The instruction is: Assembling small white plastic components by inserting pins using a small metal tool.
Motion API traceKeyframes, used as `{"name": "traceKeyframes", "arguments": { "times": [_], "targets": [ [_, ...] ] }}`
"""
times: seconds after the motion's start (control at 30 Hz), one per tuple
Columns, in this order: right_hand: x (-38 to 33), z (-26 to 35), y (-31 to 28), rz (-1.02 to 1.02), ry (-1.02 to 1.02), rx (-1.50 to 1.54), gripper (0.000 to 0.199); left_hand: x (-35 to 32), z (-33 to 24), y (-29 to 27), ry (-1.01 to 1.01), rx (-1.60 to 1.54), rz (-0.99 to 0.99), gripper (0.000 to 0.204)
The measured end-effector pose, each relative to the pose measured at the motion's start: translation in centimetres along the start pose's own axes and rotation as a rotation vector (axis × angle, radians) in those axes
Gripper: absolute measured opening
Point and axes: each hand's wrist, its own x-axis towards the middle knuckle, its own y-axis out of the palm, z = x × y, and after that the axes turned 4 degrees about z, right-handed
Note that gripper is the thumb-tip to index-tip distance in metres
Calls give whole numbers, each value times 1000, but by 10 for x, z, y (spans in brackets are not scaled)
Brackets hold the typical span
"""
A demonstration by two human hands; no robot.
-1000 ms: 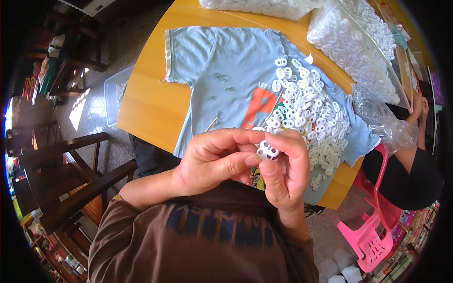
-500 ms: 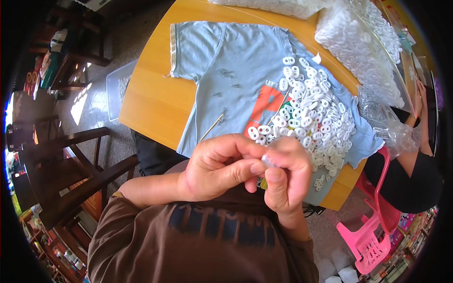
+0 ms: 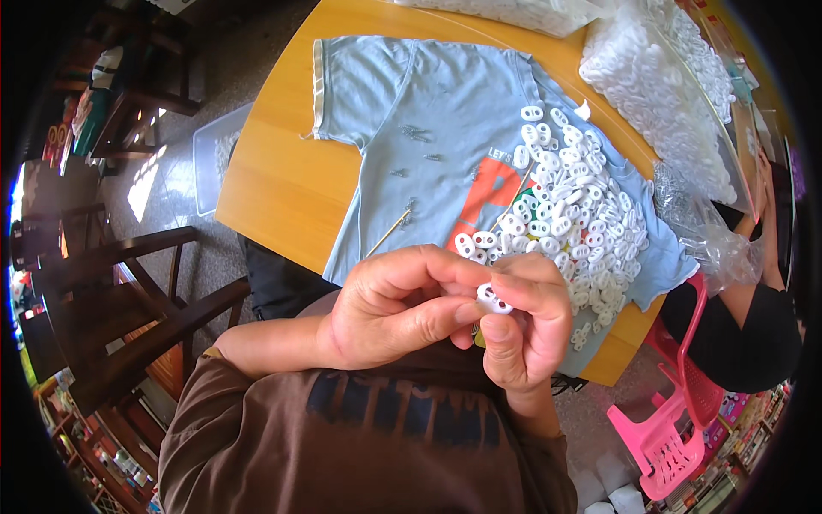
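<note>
A small white oval plastic piece with two holes (image 3: 494, 299) is pinched between my two hands, above the near edge of the table. My left hand (image 3: 398, 304) grips it from the left with thumb and forefinger. From the right, the curled fingers and thumb of my right hand (image 3: 533, 321) close on it. Just beyond my hands lies a large heap of similar white ovals (image 3: 591, 206) on a light blue T-shirt (image 3: 377, 111). Small metallic bits (image 3: 416, 134), perhaps springs, are scattered on the shirt beside a thin wooden stick (image 3: 390, 233).
Under the shirt is a wooden table (image 3: 274, 163). Clear bags of white pieces (image 3: 651, 103) stand at the far right, near a bag of metallic bits (image 3: 681, 201). Another person's arm (image 3: 765, 223) shows at the right edge. A pink plastic chair (image 3: 664, 445) and dark wooden chairs (image 3: 128, 283) flank me.
The white piece between my fingers has turned, and its two holes now show. My right hand has shifted slightly to the right. My left hand stays nearly in place.
</note>
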Motion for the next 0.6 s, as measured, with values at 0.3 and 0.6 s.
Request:
{"name": "traceKeyframes", "arguments": {
  "times": [0.3,0.6],
  "targets": [
    [-3,-1,3,-71,64,-53,21,5,0,1,-24,-2,-98,25],
    [0,17,5,-167,367,229,15,7,5,1,27,93,-176,31]
  ]
}}
